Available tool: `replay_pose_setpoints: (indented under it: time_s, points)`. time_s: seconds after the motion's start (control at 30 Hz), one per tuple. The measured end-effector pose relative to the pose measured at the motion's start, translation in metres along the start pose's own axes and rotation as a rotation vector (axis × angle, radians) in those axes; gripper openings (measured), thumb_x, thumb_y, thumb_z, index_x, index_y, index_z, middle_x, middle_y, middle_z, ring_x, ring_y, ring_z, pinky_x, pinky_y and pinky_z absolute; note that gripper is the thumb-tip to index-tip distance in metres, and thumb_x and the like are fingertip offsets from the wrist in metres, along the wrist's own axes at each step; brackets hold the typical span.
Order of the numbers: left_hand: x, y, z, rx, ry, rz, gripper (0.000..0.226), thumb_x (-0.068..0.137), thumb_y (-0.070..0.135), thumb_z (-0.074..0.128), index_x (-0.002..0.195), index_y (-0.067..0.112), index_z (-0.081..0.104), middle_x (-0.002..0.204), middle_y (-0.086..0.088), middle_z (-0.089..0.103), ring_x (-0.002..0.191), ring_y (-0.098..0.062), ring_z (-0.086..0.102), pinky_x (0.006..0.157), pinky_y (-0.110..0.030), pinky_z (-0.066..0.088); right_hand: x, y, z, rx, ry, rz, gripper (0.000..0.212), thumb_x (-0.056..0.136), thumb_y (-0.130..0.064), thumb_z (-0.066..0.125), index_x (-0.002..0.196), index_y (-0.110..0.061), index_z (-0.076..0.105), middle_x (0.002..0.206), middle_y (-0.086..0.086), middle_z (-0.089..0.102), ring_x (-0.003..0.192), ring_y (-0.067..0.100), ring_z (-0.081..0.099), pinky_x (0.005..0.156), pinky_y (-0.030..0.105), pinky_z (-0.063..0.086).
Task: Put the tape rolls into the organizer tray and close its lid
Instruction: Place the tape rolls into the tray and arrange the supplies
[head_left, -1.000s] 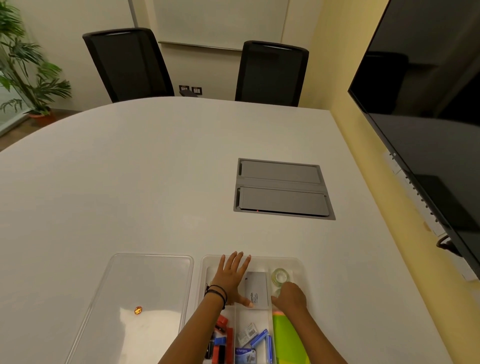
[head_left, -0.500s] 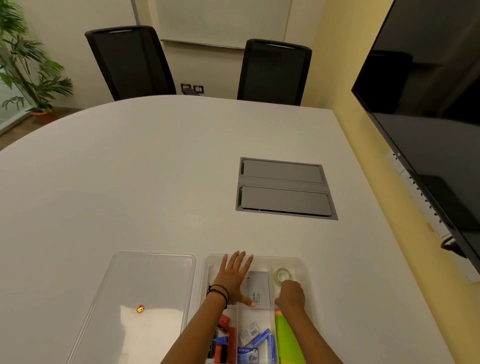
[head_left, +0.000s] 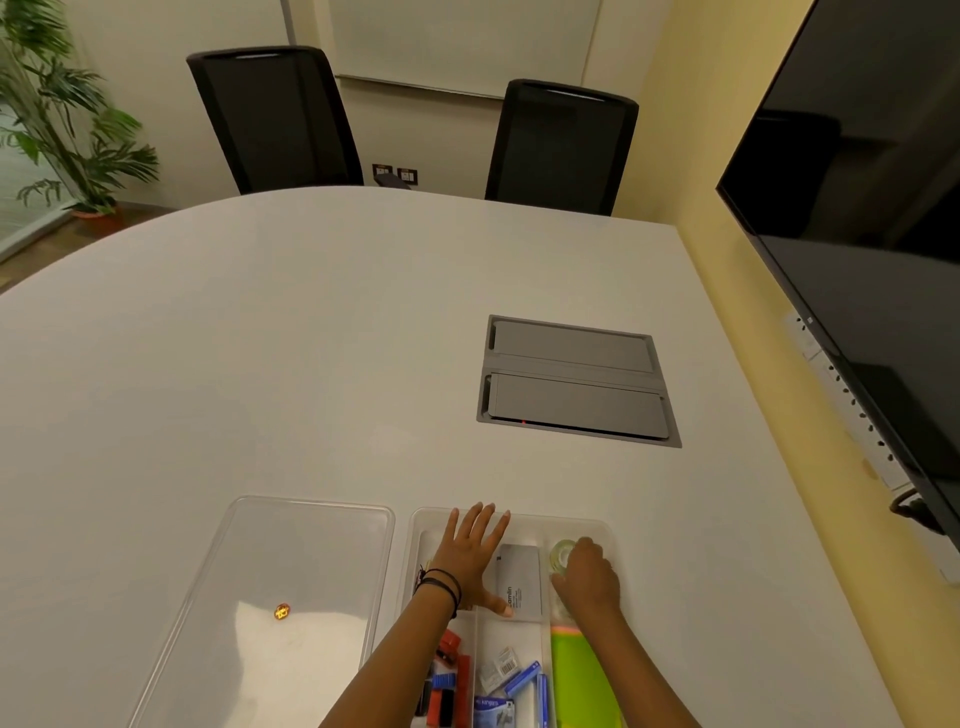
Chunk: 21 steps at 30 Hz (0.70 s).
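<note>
A clear organizer tray (head_left: 519, 521) with several compartments lies at the table's near edge. A clear tape roll (head_left: 561, 552) lies at the far end of its right compartment. My right hand (head_left: 589, 577) is in that compartment, fingers curled against the roll's near right side and hiding part of it. My left hand (head_left: 470, 558) rests flat on the tray's far left part, fingers spread, thumb on a grey card (head_left: 519, 577). The clear lid (head_left: 291, 561) lies flat on the table left of the tray, separate from it.
Nearer compartments hold red and blue clips (head_left: 447, 675), blue packets (head_left: 511, 686) and a green pad (head_left: 582, 675). A small orange sticker (head_left: 281, 611) sits on the lid. A grey cable hatch (head_left: 574, 382) is set into the white table beyond. A dark screen (head_left: 857, 260) hangs on the right.
My right hand has slid forward inside the right compartment until it meets the tape roll. My left hand has stayed flat on the tray.
</note>
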<state>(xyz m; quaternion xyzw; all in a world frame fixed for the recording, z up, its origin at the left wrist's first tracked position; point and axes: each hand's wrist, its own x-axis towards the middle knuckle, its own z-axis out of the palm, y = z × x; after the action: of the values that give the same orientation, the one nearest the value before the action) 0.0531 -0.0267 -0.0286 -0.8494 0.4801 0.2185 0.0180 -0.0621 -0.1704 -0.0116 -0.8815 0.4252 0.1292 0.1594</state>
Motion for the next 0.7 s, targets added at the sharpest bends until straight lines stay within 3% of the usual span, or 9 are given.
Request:
replay_pose_setpoints:
  time_s: [0.1,0.2,0.43,0.7]
  points:
    - [-0.001,0.001,0.000,-0.003,0.000,0.000,0.121,0.067,0.071,0.062,0.147,0.020,-0.015,0.158,-0.012,-0.012,0.145,-0.031,-0.012,0.114,-0.053,-0.011,0.005,0.000,-0.005,-0.116,0.017,-0.132,0.053,0.094,-0.027,0.050,0.139,-0.009,0.029,0.140,0.012,0.040,0.120,0.023,0.050,0.088,0.028,0.050]
    - [-0.002,0.001,0.000,-0.008,0.003,0.000,0.121,0.067,0.070,0.062,0.146,0.021,-0.015,0.158,-0.011,-0.012,0.145,-0.030,-0.012,0.115,-0.053,-0.011,0.009,-0.001,-0.003,-0.173,-0.043,-0.198,0.047,0.093,-0.021,0.050,0.137,-0.013,0.034,0.140,0.012,0.039,0.120,0.024,0.048,0.086,0.029,0.051]
    - [-0.001,0.000,-0.001,-0.023,0.008,0.000,0.121,0.068,0.069,0.064,0.147,0.021,-0.014,0.158,-0.011,-0.012,0.145,-0.030,-0.012,0.114,-0.052,-0.012,0.013,-0.004,0.008,-0.162,-0.049,-0.215,0.043,0.095,-0.008,0.046,0.136,-0.015,0.037,0.140,0.013,0.039,0.120,0.023,0.048,0.086,0.027,0.052]
    - [-0.001,-0.001,0.002,-0.028,0.010,0.000,0.120,0.068,0.068,0.064,0.147,0.021,-0.014,0.158,-0.011,-0.012,0.145,-0.031,-0.012,0.114,-0.052,-0.012,0.013,-0.006,0.011,-0.094,-0.038,-0.193,0.040,0.095,-0.010,0.049,0.133,-0.014,0.041,0.138,0.011,0.042,0.121,0.023,0.048,0.087,0.025,0.051]
